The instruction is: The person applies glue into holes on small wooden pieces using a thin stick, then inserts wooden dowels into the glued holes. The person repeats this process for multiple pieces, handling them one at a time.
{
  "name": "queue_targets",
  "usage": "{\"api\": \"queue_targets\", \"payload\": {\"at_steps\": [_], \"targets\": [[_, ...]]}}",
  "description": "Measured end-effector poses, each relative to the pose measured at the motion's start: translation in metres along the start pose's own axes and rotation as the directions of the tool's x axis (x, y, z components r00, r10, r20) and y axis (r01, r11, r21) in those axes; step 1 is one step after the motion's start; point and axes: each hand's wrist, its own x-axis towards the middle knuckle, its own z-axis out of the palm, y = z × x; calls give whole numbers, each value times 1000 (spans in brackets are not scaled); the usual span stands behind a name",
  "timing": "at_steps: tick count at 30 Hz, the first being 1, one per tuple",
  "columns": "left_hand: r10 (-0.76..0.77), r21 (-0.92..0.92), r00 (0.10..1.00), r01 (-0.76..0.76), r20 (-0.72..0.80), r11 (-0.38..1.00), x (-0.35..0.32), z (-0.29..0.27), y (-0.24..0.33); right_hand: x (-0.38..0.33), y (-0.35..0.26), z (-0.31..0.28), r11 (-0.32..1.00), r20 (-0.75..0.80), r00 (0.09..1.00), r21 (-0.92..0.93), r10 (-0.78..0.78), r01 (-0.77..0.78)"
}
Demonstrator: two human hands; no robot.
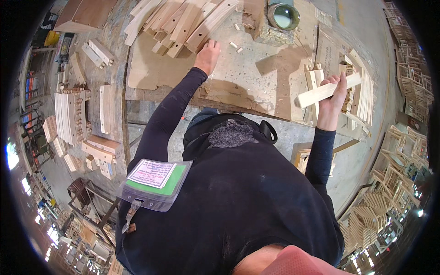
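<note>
Right hand (pixel 336 94) fingers wrapped around wooden bar (pixel 326 90), left hand (pixel 207 56) fingers curled on curved slats (pixel 183 20)

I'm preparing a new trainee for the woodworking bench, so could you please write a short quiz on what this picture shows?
1. True or false: the right hand holds a pale wooden block raised above the workbench.
2. What does the left hand reach to?
A. the round green tin
B. the pile of curved drilled slats
C. the badge holder
3. Fill in: small wooden ____ lie loose on the bench just right of the left hand.

Key: 1 true; 2 B; 3 dowels.
</note>
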Motion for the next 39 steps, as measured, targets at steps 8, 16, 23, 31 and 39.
{"api": "queue_targets", "payload": {"at_steps": [8, 16, 23, 31, 39], "targets": [[93, -807, 996, -66, -15, 587, -24, -138, 167, 10, 21, -27, 873, -38, 981, 463, 192, -153], [132, -783, 989, -138, -71, 607, -30, -152, 221, -4, 39, -10, 785, 156, 946, 527, 285, -324], [179, -694, 980, -190, -90, 695, -35, -157, 225, -16, 31, 9, 824, 69, 986, 542, 152, -165], [164, -645, 978, -206, -125, 736, -31, -158, 231, -24, 19, 29, 835, 116, 981, 516, 153, -191], [134, -635, 967, 35, 216, 772, 47, -64, 103, -7, 19, -10, 922, -153, 987, 386, 42, 21]]}}
